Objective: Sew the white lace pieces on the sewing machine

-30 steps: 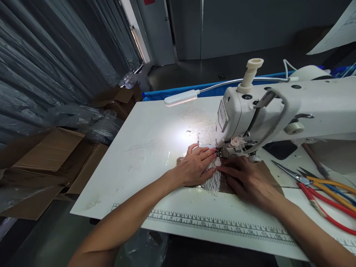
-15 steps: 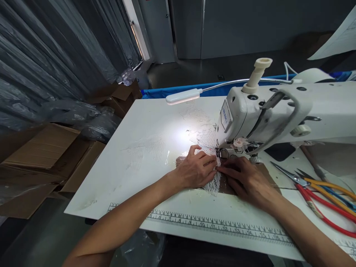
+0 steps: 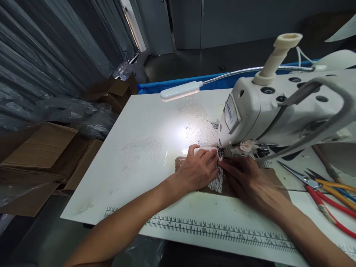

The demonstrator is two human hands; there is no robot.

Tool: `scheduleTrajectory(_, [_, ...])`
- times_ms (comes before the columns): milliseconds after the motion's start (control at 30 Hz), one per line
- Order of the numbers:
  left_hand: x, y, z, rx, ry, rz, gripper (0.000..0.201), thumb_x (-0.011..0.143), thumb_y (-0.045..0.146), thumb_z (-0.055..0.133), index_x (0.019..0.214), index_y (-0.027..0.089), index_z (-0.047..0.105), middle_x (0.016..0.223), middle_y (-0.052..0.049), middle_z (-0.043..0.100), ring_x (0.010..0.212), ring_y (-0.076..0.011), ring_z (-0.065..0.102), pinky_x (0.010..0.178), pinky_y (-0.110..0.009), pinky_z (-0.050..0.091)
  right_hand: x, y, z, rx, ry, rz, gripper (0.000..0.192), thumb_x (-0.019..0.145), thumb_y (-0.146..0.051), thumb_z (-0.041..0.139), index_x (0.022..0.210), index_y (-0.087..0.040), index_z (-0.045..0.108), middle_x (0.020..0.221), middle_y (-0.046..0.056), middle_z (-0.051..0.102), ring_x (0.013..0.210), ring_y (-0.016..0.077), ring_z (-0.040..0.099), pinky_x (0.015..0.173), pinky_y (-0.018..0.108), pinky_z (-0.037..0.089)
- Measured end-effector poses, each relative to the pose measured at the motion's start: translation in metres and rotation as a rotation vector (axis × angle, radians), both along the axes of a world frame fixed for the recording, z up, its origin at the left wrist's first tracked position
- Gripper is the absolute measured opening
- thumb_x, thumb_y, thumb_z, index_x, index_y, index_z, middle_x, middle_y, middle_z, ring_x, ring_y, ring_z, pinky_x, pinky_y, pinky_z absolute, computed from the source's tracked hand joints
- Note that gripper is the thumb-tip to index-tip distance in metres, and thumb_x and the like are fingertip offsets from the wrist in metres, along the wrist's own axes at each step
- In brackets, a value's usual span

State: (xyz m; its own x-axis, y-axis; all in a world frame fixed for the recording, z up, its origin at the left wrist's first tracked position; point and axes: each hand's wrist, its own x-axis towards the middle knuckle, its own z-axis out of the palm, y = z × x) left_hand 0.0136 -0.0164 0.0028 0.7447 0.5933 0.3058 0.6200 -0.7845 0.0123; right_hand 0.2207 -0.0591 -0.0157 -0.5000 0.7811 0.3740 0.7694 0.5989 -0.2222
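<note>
A strip of white lace point(image 3: 216, 181) lies on a brown fabric piece point(image 3: 182, 162) under the needle area of a white sewing machine point(image 3: 267, 111). My left hand point(image 3: 198, 170) presses flat on the lace and fabric, fingertips at the presser foot point(image 3: 221, 153). My right hand point(image 3: 249, 181) lies on the fabric just right of the lace, fingers pointing toward the foot. More lace point(image 3: 200, 124) trails away behind the machine head on the white table point(image 3: 144, 148).
A gooseneck lamp point(image 3: 180, 90) shines on the table. Scissors and pliers with red and yellow handles point(image 3: 322, 189) lie at the right. A printed ruler point(image 3: 211, 231) runs along the near edge. Cardboard boxes point(image 3: 41, 155) and plastic-wrapped bundles stand at the left.
The visible lace in front of the foot has grown shorter as it moved toward the needle. Both hands crept slightly forward with it. The camera came closer to the machine.
</note>
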Motion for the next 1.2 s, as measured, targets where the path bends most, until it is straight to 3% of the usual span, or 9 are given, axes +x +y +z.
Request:
scheduleTrajectory(167, [0.005, 0.001, -0.003, 0.021, 0.004, 0.045, 0.030, 0.097, 0.028, 0.043, 0.117, 0.014, 0.061, 0.128, -0.011, 0.058, 0.101, -0.0229, 0.058, 0.098, -0.047, 0.038, -0.003, 0.004, 0.002, 0.029, -0.022, 0.003, 0.041, 0.093, -0.013, 0.036, 0.127, -0.013, 0.057, 0.098, 0.017, 0.064, 0.089, 0.0311, 0.063, 0.080, 0.048, 0.051])
scheduleTrajectory(433, [0.007, 0.001, -0.002, 0.011, -0.037, 0.084, 0.031, 0.099, 0.030, 0.039, 0.117, 0.014, 0.059, 0.127, -0.011, 0.059, 0.103, -0.0230, 0.057, 0.095, -0.045, 0.037, 0.002, 0.006, 0.000, 0.021, -0.006, -0.003, 0.037, 0.096, -0.021, 0.039, 0.126, -0.017, 0.059, 0.104, 0.016, 0.059, 0.090, 0.0292, 0.058, 0.072, 0.043, 0.053])
scheduleTrajectory(567, [-0.007, 0.018, 0.002, -0.006, -0.116, 0.123, 0.032, 0.099, 0.030, 0.037, 0.120, 0.014, 0.055, 0.129, -0.013, 0.059, 0.110, -0.0233, 0.056, 0.096, -0.046, 0.035, 0.003, 0.003, 0.000, -0.021, 0.038, -0.009, 0.037, 0.097, -0.022, 0.040, 0.128, -0.018, 0.059, 0.111, 0.017, 0.056, 0.095, 0.0284, 0.058, 0.079, 0.045, 0.054])
scheduleTrajectory(700, [-0.030, 0.040, 0.003, -0.102, -0.064, 0.148, 0.035, 0.101, 0.031, 0.032, 0.127, 0.015, 0.048, 0.136, -0.014, 0.054, 0.121, -0.0257, 0.051, 0.100, -0.050, 0.034, 0.004, 0.001, 0.003, -0.095, 0.085, -0.021, 0.037, 0.097, -0.026, 0.040, 0.130, -0.021, 0.058, 0.115, 0.015, 0.056, 0.099, 0.0275, 0.058, 0.083, 0.046, 0.054])
scheduleTrajectory(867, [-0.041, 0.039, 0.019, -0.053, -0.112, 0.153, 0.036, 0.100, 0.031, 0.037, 0.130, 0.013, 0.045, 0.145, -0.019, 0.043, 0.131, -0.0286, 0.044, 0.102, -0.053, 0.034, 0.017, -0.001, 0.013, -0.211, 0.163, -0.091, 0.038, 0.099, -0.033, 0.038, 0.132, -0.025, 0.056, 0.102, 0.010, 0.059, 0.077, 0.0197, 0.062, 0.071, 0.037, 0.056])
scheduleTrajectory(933, [-0.039, 0.029, 0.028, -0.045, -0.130, 0.090, 0.034, 0.099, 0.031, 0.042, 0.128, 0.012, 0.047, 0.139, -0.019, 0.050, 0.122, -0.0274, 0.052, 0.097, -0.049, 0.041, 0.024, -0.003, 0.021, -0.195, 0.168, -0.092, 0.037, 0.098, -0.033, 0.039, 0.129, -0.024, 0.058, 0.100, 0.010, 0.060, 0.081, 0.0211, 0.063, 0.073, 0.037, 0.056])
scheduleTrajectory(1033, [-0.034, 0.011, 0.033, -0.133, -0.070, -0.124, 0.030, 0.097, 0.028, 0.048, 0.122, 0.012, 0.052, 0.125, -0.015, 0.060, 0.106, -0.0233, 0.060, 0.087, -0.041, 0.048, 0.035, -0.009, 0.031, -0.226, 0.174, -0.057, 0.036, 0.098, -0.033, 0.040, 0.127, -0.024, 0.059, 0.106, 0.009, 0.062, 0.093, 0.0227, 0.063, 0.079, 0.036, 0.056])
scheduleTrajectory(1100, [-0.030, 0.002, 0.031, -0.209, -0.029, -0.233, 0.030, 0.095, 0.029, 0.055, 0.119, 0.012, 0.055, 0.117, -0.013, 0.063, 0.100, -0.0221, 0.062, 0.083, -0.038, 0.050, 0.040, -0.014, 0.035, -0.282, 0.196, -0.036, 0.036, 0.097, -0.033, 0.040, 0.127, -0.024, 0.059, 0.115, 0.009, 0.061, 0.100, 0.0232, 0.062, 0.084, 0.037, 0.055])
scheduleTrajectory(1200, [-0.026, -0.001, 0.021, -0.284, -0.024, -0.264, 0.023, 0.093, 0.032, 0.059, 0.106, 0.014, 0.062, 0.107, -0.010, 0.065, 0.093, -0.0202, 0.062, 0.079, -0.036, 0.051, 0.042, -0.020, 0.034, -0.331, 0.249, -0.018, 0.035, 0.097, -0.033, 0.040, 0.123, -0.023, 0.061, 0.121, 0.009, 0.060, 0.109, 0.0241, 0.059, 0.092, 0.040, 0.052])
